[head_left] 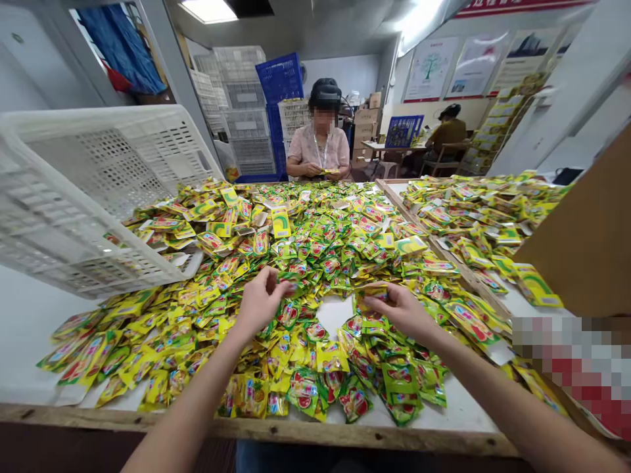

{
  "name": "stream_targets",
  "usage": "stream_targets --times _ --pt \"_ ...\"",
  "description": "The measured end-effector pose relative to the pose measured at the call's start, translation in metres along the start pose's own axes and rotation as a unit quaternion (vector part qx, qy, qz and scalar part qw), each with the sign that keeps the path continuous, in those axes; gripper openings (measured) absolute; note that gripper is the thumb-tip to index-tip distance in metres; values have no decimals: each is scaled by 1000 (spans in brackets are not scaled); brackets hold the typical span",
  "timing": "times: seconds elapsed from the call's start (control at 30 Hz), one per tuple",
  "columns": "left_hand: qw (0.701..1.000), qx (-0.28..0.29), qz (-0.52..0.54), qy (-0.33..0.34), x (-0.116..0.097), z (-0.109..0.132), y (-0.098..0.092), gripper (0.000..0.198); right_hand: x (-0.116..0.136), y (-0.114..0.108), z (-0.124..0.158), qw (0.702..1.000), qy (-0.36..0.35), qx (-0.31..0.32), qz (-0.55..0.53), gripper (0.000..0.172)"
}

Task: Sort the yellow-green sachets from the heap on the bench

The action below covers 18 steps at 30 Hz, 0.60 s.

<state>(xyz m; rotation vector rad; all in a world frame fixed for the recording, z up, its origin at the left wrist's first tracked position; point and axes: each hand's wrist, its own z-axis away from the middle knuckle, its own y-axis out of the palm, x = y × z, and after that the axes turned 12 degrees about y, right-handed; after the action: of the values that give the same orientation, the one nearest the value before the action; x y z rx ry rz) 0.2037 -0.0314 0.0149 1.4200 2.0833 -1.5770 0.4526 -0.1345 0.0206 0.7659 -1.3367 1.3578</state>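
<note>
My left hand (pixel 261 301) is over the middle of a wide pile of small candy packets (pixel 305 355). Its fingers are curled and pinched together at the packets; what is between the fingertips, if anything, is too blurred to make out. To the right, my right hand (pixel 401 312) grips a small yellow packet (pixel 371 295) between thumb and fingers. The loose packets are green and yellow, with red fruit pictures. Flat yellow-green cartons (pixel 280 223) lie among them farther back. A patch of white tabletop (pixel 334 315) shows between my hands.
A white plastic crate (pixel 113 157) lies tipped at the left, over the pile. A wooden divider (pixel 444 253) separates more cartons at the right, beside a brown cardboard box (pixel 586 230). A wooden edge (pixel 276 432) runs along the front. Across the table sits a co-worker (pixel 319 141) holding a packet.
</note>
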Motion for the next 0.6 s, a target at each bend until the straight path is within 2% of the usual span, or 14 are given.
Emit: stream_targets --times 0.03,0.1,0.17,0.3,0.4,0.5,0.57,0.6 --pt "996 2 91 4 -11 8 2 19 0 10 2 999 21 12 -41 39" --pt "961 19 276 -1 -33 22 8 27 1 30 6 990 52 29 -126 40" --pt "928 31 370 -21 -48 32 18 31 2 47 9 973 79 48 -209 42" --pt "925 -13 375 -52 -55 39 35 34 5 68 20 938 116 98 -312 46" --pt "931 -27 361 -54 -53 44 43 32 5 71 30 936 116 100 -317 45" --pt "942 32 333 -37 -53 45 45 30 0 65 35 953 106 91 -270 39" --pt "949 96 301 4 -50 33 41 26 -5 56 34 962 102 67 -244 36" --pt "956 110 271 23 -46 19 38 26 -9 51 33 965 101 50 -239 36"
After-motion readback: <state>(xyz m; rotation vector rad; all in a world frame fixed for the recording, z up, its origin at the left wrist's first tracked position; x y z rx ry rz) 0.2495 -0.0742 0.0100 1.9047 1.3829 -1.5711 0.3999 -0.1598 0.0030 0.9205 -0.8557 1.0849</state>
